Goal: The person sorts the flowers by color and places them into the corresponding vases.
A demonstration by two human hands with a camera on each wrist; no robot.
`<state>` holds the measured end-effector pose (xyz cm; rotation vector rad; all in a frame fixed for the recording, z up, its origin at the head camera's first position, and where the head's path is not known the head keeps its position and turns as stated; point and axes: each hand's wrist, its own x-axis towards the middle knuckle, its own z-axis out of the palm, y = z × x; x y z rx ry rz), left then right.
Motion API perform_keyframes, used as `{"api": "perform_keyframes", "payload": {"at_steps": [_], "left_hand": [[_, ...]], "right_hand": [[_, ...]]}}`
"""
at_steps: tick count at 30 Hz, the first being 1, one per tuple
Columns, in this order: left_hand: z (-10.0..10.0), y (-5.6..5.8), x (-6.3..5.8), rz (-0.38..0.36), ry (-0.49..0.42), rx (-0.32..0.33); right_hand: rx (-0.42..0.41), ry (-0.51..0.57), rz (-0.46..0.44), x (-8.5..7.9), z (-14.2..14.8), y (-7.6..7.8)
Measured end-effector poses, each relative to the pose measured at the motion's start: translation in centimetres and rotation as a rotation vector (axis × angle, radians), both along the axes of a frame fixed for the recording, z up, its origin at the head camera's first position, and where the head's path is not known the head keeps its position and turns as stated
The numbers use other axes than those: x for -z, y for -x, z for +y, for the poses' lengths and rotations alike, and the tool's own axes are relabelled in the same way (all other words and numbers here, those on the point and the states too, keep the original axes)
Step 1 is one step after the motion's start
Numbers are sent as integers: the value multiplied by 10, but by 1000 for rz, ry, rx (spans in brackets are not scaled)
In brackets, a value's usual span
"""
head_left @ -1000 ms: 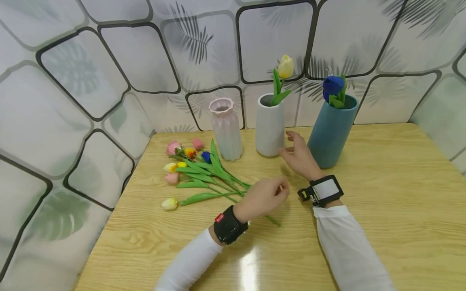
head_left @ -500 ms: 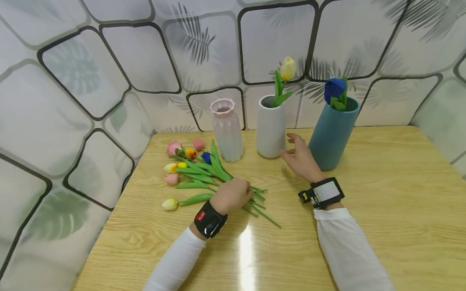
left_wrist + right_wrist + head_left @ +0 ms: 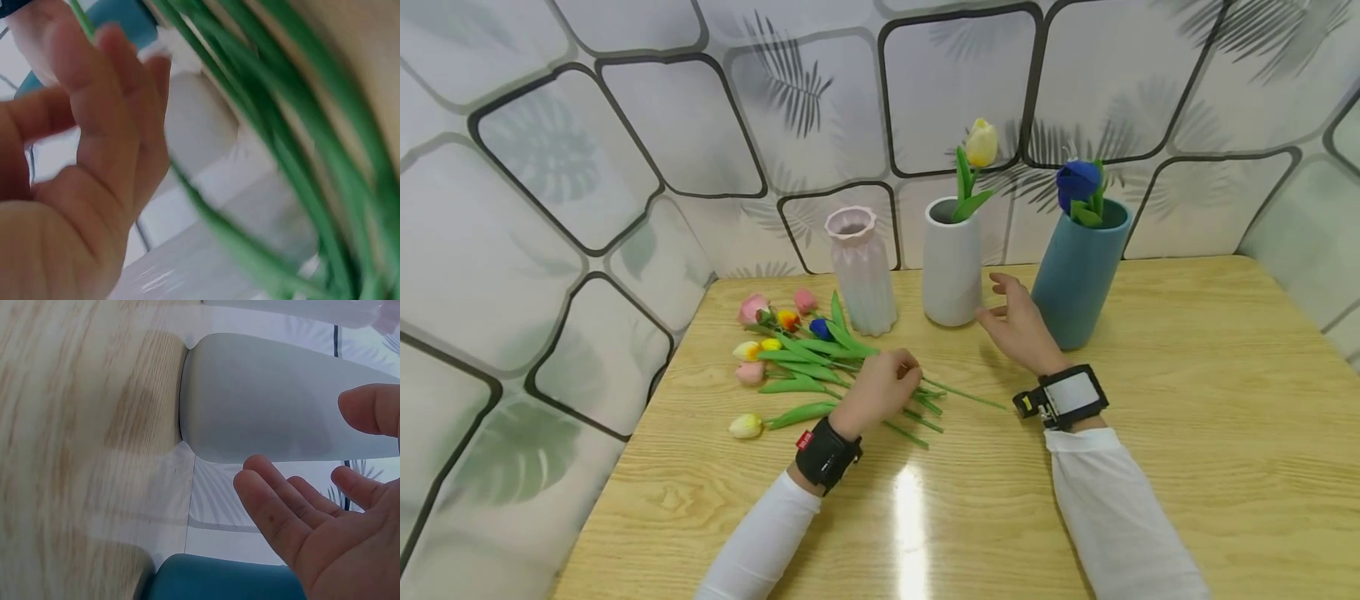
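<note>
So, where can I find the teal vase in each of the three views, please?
Head: the teal vase, right of centre.
Left wrist: teal vase, blurred and partly hidden, near the top left.
Right wrist: teal vase, cut off at the bottom edge.
Shared landmark: the white vase, in all three.

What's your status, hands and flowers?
Left hand pinches a flower stem. Right hand beside white vase, holding nothing. Loose flowers crowd the left hand, stems partly beneath it.
</note>
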<state>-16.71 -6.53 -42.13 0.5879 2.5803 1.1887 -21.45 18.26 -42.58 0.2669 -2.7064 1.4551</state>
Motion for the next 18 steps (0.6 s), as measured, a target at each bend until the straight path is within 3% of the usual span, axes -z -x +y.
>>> {"api": "perform_keyframes", "payload": {"at_steps": [7,9,12,18], "left_hand": [[8,0,3,-331,-464,-148],[12,-1,5,-399,-560,-186],[18,-4,7,-462,-674,-244],[27,-8,14,-512,-831,-359]], "right_hand": [[6,4,4,0,1,0],[10,2,8,0,1,0],[17,1,10,0,2,1],[20,5,3,1,3,2]]}}
